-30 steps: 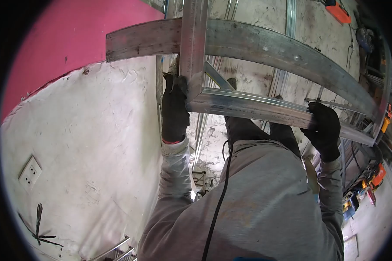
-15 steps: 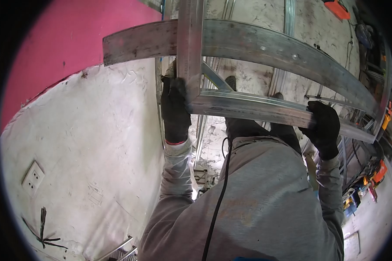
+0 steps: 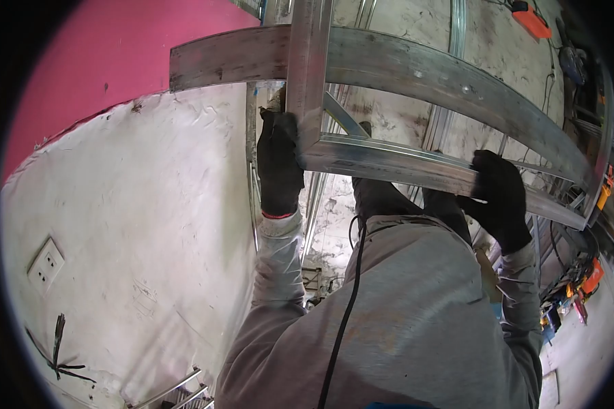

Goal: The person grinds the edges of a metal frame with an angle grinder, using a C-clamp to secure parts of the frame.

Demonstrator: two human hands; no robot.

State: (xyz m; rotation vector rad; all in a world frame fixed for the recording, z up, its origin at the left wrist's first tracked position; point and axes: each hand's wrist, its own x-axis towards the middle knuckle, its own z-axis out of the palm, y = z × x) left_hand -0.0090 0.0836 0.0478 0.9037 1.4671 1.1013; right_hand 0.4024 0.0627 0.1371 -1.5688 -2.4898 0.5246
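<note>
A metal frame (image 3: 396, 161) of joined steel profiles is held up in front of my body. My left hand (image 3: 280, 162), in a black glove, is closed on its left corner, beside the upright profile (image 3: 310, 68). Its fingers are partly hidden behind the metal. My right hand (image 3: 499, 194), also gloved in black, wraps round the lower rail near its right end. A wide, flat metal bar (image 3: 416, 66) crosses behind the upright; it looks curved through the lens. A short diagonal brace (image 3: 344, 114) meets the lower rail near the left corner.
On the left stands a white wall (image 3: 143, 204) with a pink upper part (image 3: 109, 61) and a socket (image 3: 46, 264). Long metal profiles (image 3: 440, 126) lie on the floor. An orange tool or case (image 3: 531, 22) is at the far right; several tools (image 3: 580, 293) and cables lie lower right.
The frame's left corner has shifted slightly right and up in view, with my left hand on it. My right hand has slid a little left along the lower rail.
</note>
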